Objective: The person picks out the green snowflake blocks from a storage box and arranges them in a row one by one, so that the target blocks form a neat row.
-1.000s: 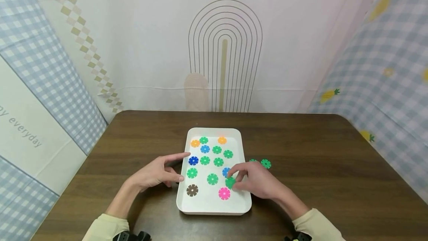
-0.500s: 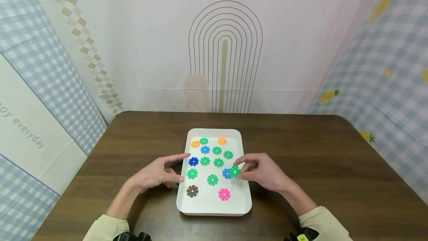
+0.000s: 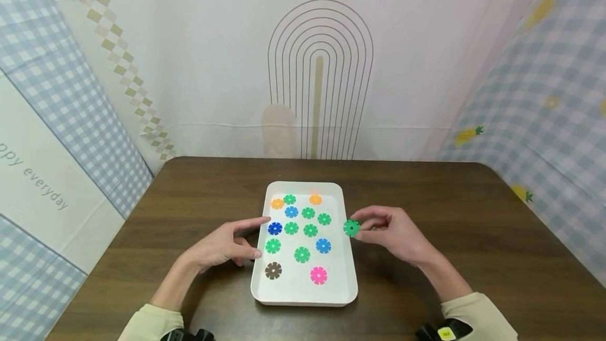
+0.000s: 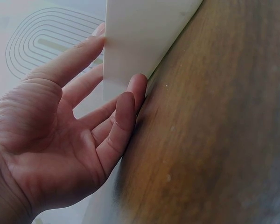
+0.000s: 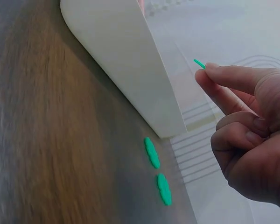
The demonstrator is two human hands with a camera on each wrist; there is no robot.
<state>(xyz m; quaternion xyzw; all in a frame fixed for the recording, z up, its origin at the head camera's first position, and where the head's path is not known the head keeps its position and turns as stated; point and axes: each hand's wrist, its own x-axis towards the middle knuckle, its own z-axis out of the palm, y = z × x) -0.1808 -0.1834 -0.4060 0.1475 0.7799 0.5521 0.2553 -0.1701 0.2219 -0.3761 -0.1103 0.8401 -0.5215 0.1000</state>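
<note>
My right hand [image 3: 400, 236] pinches a green notched plastic disc [image 3: 352, 228] between thumb and fingertips, just over the right rim of the white tray [image 3: 293, 289]. Edge-on, that green disc [image 5: 199, 64] shows as a thin line in the right wrist view. My left hand [image 3: 220, 246] touches the tray's left side with thumb and index finger, its fingers loosely spread. In the left wrist view the fingertips lie against the tray wall [image 4: 130, 42]. Inside the tray lie several more discs: green, blue, orange, a brown disc [image 3: 273, 270] and a pink disc [image 3: 319, 276].
The tray stands on a dark wooden table [image 3: 426, 188]. Two green discs [image 5: 151, 153] lie on the table beside the tray in the right wrist view; my right hand hides them from the head view. A patterned cloth [image 3: 213, 67] hangs behind the table.
My right hand has lifted the green disc from near the pink one and carried it up and right to the tray's right rim. My left hand stays in place.
</note>
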